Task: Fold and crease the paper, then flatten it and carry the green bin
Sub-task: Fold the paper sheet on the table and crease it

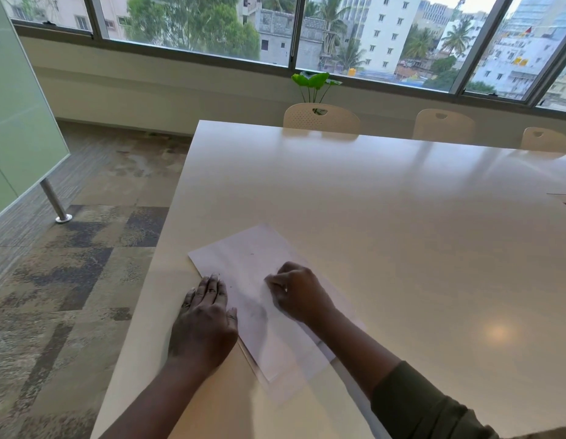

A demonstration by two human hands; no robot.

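A white sheet of paper (243, 258), folded over on itself, lies slanted near the left front corner of the white table (386, 217). My left hand (205, 321) rests flat, fingers together, on the table at the paper's left edge. My right hand (299, 291) sits on the middle of the paper with its fingers curled and the fingertips pressed down on the sheet. No green bin is in view.
The table's left edge runs close beside my left hand, with carpeted floor (69, 280) below. Three cream chairs (321, 117) stand along the far side. A green glass panel on a metal leg (53, 201) stands at left. A potted plant (314, 82) is by the window.
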